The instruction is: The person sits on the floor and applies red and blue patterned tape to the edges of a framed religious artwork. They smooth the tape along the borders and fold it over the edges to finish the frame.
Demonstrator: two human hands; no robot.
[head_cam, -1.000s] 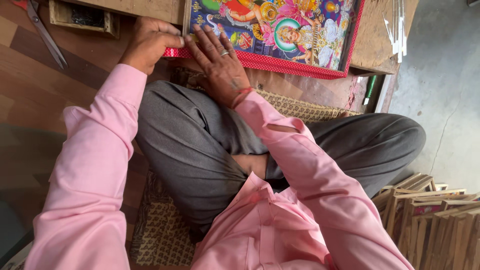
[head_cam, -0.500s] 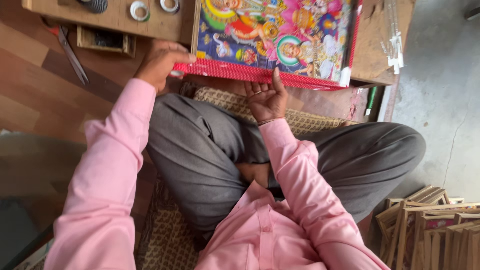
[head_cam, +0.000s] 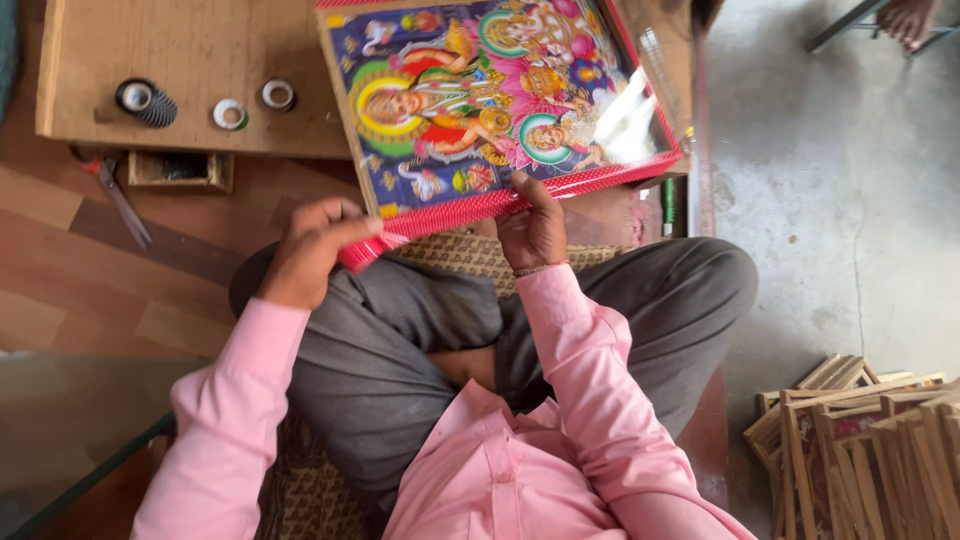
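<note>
A person seated cross-legged grips a red-framed colourful picture [head_cam: 500, 110] by its near edge, the frame tilted over a low wooden board [head_cam: 190, 60]

The picture lies across the board's right part and reaches out above the knees; a stack of bare wooden frames [head_cam: 860, 440] stands on the grey floor at lower right, well apart; the left hand [head_cam: 315, 250] is curled tight around the frame's near-left corner, fingers closed on the red moulding; the right hand [head_cam: 532, 228] pinches the near edge at its middle, thumb on top, fingers tucked beneath; three tape rolls [head_cam: 230, 112] sit on the board; scissors [head_cam: 120, 195] lie beside it
</note>
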